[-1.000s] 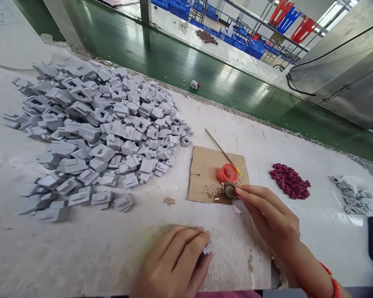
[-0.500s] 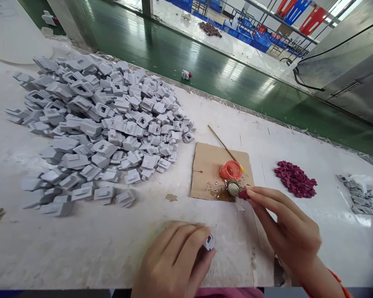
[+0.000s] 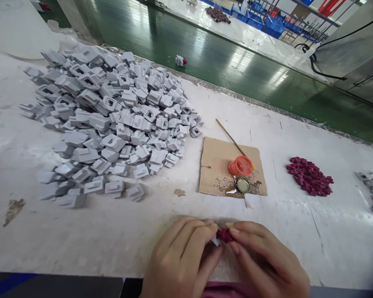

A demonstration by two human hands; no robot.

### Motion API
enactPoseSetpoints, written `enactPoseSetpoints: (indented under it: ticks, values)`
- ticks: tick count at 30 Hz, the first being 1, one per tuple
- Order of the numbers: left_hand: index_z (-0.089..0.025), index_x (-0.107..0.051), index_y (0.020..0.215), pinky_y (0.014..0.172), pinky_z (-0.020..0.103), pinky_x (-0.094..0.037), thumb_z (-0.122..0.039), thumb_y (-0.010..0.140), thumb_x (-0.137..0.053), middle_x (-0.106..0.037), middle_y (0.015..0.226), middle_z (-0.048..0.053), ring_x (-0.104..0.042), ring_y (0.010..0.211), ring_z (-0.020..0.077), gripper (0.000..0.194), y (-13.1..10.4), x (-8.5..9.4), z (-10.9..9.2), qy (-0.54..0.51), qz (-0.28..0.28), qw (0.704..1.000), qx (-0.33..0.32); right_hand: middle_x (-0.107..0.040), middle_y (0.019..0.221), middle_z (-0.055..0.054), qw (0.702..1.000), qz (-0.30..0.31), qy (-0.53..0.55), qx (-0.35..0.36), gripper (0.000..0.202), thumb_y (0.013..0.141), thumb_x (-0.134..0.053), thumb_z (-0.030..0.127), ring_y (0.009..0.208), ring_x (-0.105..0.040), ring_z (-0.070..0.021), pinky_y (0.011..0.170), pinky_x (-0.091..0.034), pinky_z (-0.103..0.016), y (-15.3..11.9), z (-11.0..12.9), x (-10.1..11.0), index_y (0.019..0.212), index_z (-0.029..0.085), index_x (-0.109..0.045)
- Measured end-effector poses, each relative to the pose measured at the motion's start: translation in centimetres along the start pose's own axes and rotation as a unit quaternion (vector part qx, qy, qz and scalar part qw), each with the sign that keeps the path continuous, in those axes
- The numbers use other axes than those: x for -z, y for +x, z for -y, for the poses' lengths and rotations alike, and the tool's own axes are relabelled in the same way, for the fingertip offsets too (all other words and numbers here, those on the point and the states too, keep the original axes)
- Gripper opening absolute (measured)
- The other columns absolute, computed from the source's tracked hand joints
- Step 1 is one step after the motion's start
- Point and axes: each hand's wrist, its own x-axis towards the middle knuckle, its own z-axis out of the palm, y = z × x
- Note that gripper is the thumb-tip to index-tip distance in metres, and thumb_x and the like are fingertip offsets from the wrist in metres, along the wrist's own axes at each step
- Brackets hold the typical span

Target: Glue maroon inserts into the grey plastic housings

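The left hand (image 3: 180, 256) is closed on a grey part (image 3: 215, 240) and the right hand (image 3: 267, 256) pinches a maroon part (image 3: 225, 235); the two parts touch between the fingertips, near the front of the tabletop (image 3: 112, 240). Beyond, a bottle cap (image 3: 243, 185) sits just before a red cup (image 3: 233, 168) on stained cardboard (image 3: 216, 151), between a grey heap (image 3: 121, 120) and a maroon pile (image 3: 311, 177). Farther off runs a green belt (image 3: 224, 66).
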Motion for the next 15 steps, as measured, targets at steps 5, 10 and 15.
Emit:
enactPoseSetpoints:
  ticks: [5, 10, 15]
  values:
    - [-0.015, -0.061, 0.099, 0.086, 0.024, -0.052, -0.009, 0.087, -0.063, -0.071, 0.090, 0.002, -0.064, 0.089, 0.0144, 0.014, 0.1, 0.0, 0.0, -0.001, 0.011, 1.000, -0.009, -0.065, 0.108, -0.010, 0.996, 0.060, -0.054, 0.038, 0.025, 0.094, -0.053, 0.007, 0.104, -0.064, -0.0177, 0.083, -0.061, -0.023, -0.7, -0.2, 0.5, 0.117, 0.013, -0.061]
    - [-0.015, -0.062, 0.100, 0.088, 0.024, -0.052, -0.007, 0.086, -0.063, -0.073, 0.092, 0.003, -0.065, 0.091, 0.0147, 0.017, 0.2, 0.2, 0.0, 0.016, 0.012, 0.999, -0.033, -0.067, 0.105, -0.010, 0.994, 0.065, -0.058, 0.059, 0.025, 0.095, -0.049, 0.005, 0.102, -0.065, -0.0171, 0.085, -0.061, -0.023, -0.5, 0.2, 0.3, 0.116, 0.011, -0.062]
    - [-0.018, -0.063, 0.105, 0.083, 0.022, -0.053, -0.017, 0.091, -0.056, -0.075, 0.091, 0.003, -0.069, 0.085, 0.0141, 0.015, -0.3, -0.4, 0.4, 0.096, -0.007, 0.992, -0.077, -0.068, 0.101, -0.009, 0.984, 0.008, -0.170, 0.048, 0.021, 0.093, -0.061, 0.027, 0.095, -0.067, -0.0227, 0.079, -0.063, -0.033, 0.3, -1.6, 2.2, 0.111, 0.019, -0.069]
